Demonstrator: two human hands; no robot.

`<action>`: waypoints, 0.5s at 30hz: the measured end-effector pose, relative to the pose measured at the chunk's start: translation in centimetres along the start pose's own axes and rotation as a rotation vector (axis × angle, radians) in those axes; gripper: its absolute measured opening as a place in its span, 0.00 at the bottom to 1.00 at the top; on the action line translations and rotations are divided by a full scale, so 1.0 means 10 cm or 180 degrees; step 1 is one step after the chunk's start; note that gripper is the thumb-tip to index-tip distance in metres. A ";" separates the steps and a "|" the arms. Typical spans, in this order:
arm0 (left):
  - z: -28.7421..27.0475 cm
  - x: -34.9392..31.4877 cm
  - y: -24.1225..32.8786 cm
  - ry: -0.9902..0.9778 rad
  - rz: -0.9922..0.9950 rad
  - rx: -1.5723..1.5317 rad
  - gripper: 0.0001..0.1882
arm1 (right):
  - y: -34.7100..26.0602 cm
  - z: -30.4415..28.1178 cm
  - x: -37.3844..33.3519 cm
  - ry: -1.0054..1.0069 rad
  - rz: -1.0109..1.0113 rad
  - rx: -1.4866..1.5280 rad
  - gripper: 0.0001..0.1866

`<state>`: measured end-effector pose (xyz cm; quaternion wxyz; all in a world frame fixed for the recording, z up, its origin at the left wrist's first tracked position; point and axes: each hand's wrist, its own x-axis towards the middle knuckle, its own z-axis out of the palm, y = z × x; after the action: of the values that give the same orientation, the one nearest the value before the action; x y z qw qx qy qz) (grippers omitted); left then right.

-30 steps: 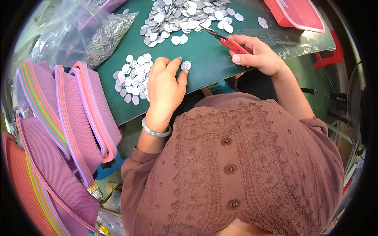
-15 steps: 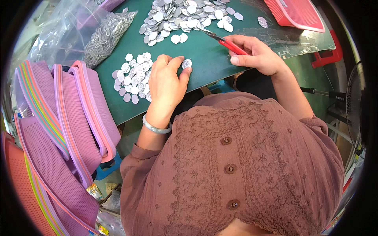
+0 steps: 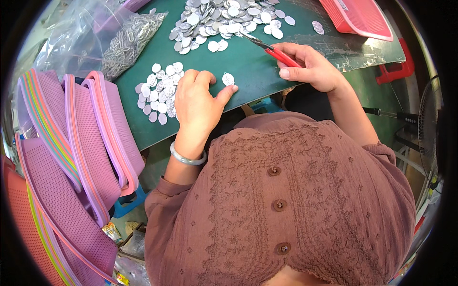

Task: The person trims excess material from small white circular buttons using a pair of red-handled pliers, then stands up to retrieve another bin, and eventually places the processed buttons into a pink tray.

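Note:
My left hand (image 3: 199,99) rests over the right side of a small pile of silver oval tags (image 3: 160,93). Its thumb is spread away from the fingers, and the thumb tip is at the lower edge of a single oval tag (image 3: 228,79) with a small loop on top. The curled fingertips are partly hidden, and no tag shows between them and the thumb. In my right hand (image 3: 312,66) is a pair of pliers (image 3: 282,55) with red handles and dark jaws. The jaws point up and left toward a large heap of silver oval tags (image 3: 219,21).
A clear plastic bag (image 3: 71,43) of metal clips (image 3: 131,45) lies at the table's left. Stacked purple and pink baskets (image 3: 93,148) stand beside the green table (image 3: 257,78). At the far right is a pink basket (image 3: 360,21); a fan (image 3: 429,128) stands beyond the table.
My left hand has shifted slightly left, and its index finger has come away from the single tag. The right hand and pliers are almost still.

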<state>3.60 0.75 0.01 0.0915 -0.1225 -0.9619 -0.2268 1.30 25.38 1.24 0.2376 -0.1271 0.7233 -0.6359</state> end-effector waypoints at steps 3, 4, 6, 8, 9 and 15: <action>0.00 -0.03 -0.03 -0.0003 -0.0012 -0.0028 0.17 | -0.01 0.00 0.01 -0.0009 0.0044 0.0039 0.30; 0.01 -0.04 -0.03 0.0018 0.0008 -0.0042 0.17 | 0.00 0.00 0.01 -0.0021 0.0051 0.0039 0.30; 0.04 -0.04 0.00 0.0063 0.0050 -0.0048 0.17 | 0.00 -0.01 0.02 -0.0028 0.0046 0.0061 0.30; 0.07 -0.02 0.04 0.0120 0.0081 -0.0030 0.17 | 0.01 0.00 0.02 -0.0030 0.0046 0.0091 0.30; 0.08 -0.02 0.05 0.0119 0.0064 0.0009 0.17 | 0.01 0.00 0.02 -0.0024 0.0048 0.0113 0.30; 0.14 0.04 0.06 0.0084 -0.0088 0.0042 0.11 | 0.01 0.00 0.01 0.0002 0.0033 0.0120 0.30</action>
<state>3.21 1.99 -0.87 0.1019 -0.1056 -0.9636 -0.2233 1.18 25.36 1.10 0.2429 -0.1187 0.7119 -0.6481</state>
